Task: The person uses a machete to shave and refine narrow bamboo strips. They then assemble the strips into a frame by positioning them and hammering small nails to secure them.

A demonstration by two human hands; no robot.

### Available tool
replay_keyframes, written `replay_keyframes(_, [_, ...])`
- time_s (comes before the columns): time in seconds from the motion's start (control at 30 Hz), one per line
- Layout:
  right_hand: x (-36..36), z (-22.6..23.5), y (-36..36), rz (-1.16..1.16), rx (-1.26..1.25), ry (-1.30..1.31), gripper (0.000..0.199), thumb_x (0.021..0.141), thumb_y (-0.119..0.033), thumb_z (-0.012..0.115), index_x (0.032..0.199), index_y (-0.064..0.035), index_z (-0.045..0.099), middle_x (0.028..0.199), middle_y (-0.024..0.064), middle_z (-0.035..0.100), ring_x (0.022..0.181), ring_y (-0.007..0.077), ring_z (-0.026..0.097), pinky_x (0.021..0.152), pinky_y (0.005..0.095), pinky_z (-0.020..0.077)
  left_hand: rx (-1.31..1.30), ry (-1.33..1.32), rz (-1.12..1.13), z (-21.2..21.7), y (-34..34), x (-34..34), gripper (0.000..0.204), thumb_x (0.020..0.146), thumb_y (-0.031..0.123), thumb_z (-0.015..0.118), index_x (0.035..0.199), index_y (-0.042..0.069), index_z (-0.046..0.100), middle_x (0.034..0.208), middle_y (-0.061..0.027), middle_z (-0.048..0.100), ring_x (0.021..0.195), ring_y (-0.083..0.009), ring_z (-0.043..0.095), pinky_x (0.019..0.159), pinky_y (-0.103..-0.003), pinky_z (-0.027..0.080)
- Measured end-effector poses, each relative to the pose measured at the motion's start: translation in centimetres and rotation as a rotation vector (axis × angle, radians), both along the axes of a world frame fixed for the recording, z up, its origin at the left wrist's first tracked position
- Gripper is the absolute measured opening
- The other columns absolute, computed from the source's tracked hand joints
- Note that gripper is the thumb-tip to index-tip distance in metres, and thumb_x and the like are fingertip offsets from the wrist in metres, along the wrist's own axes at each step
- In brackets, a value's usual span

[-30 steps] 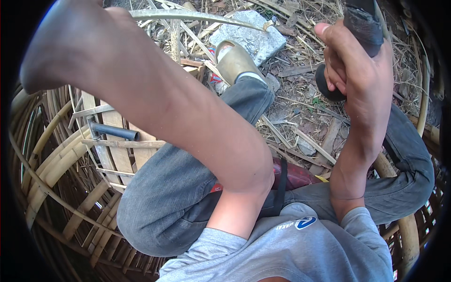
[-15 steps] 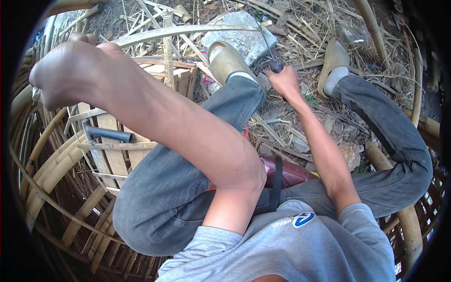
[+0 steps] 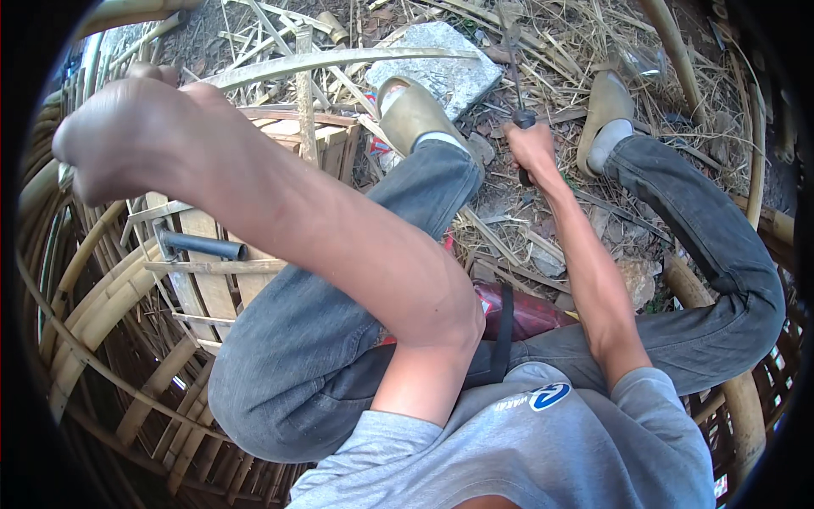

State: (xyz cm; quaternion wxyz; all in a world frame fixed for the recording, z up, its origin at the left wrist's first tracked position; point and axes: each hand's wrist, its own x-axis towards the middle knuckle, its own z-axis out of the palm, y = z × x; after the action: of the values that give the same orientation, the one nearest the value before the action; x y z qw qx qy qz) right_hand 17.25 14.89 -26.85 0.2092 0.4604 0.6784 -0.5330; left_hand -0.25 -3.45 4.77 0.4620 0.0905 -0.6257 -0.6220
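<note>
Head: right hand [image 3: 532, 148] grips dark-handled tool [image 3: 519, 127] (woven bamboo around).

The right hand [image 3: 532, 146] has little room: it sits in the narrow strip of littered ground between the two grey-jeaned legs [image 3: 695, 229], with a flat grey stone slab [image 3: 441, 64] just beyond and loose dry bamboo strips [image 3: 543, 34] strewn all around. The left hand [image 3: 127, 136] is hemmed in by the curved woven bamboo frame [image 3: 76, 331], whose open slats leave only slim gaps. A dark metal hammer [image 3: 199, 244], as far as can be told, lies across wooden planks [image 3: 212, 280] below it.
</note>
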Motion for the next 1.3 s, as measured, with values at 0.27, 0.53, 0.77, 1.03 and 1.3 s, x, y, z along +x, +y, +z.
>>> replay_keyframes(0.27, [-2.8,7.2,-2.3,0.061,0.075,0.568,0.026,0.078,-0.020,0.067,0.060,-0.0012,0.063,0.052,0.0084,0.060,0.049,0.0162,0.058,0.053,0.0339,0.0447,-0.028,-0.077,0.053,0.7,-0.6,-1.0,0.029,0.095,0.003,0.023,0.109,-0.022,0.029,0.078,-0.0178,0.044,0.048,-0.0183,0.042,0.045,-0.034,0.037])
replay_keyframes(0.53, [-2.9,11.3,-4.8,0.323,-0.176,0.545,0.027,0.076,-0.023,0.068,0.072,0.0039,0.067,0.059,0.0154,0.064,0.056,0.0231,0.065,0.058,0.0379,0.0511,-0.070,0.032,-0.306,0.3,0.5,0.0,0.023,0.092,0.010,0.028,0.069,0.010,0.030,0.057,-0.0028,0.026,0.043,-0.0119,0.022,0.042,-0.030,0.020])
replay_keyframes(0.77, [-2.5,9.7,-4.8,0.332,-0.125,0.437,0.030,0.078,-0.023,0.069,0.069,0.0047,0.061,0.056,0.0124,0.059,0.057,0.0226,0.062,0.060,0.0378,0.0486,0.079,-0.002,-0.444,0.4,1.2,0.9,0.037,0.094,0.018,0.033,0.058,0.019,0.023,0.048,0.0026,0.019,0.041,-0.0095,0.015,0.041,-0.026,0.018])
replay_keyframes(1.03, [-2.2,8.0,-5.1,0.241,-0.032,0.283,0.027,0.076,-0.022,0.067,0.077,0.0048,0.069,0.072,0.0228,0.068,0.072,0.0316,0.070,0.071,0.0412,0.0535,0.013,-0.019,-0.376,0.0,-0.2,0.9,0.034,0.089,0.017,0.032,0.058,0.019,0.019,0.050,0.0019,0.016,0.044,-0.0115,0.011,0.046,-0.028,0.012])
replay_keyframes(1.3, [-2.9,13.5,-6.7,0.311,-0.132,0.505,0.027,0.077,-0.021,0.066,0.070,0.0050,0.065,0.058,0.0143,0.063,0.056,0.0210,0.063,0.058,0.0379,0.0495,-0.058,0.045,-0.512,0.9,1.1,1.7,0.033,0.088,0.018,0.033,0.057,0.019,0.022,0.050,0.0025,0.015,0.044,-0.0116,0.010,0.046,-0.028,0.013])
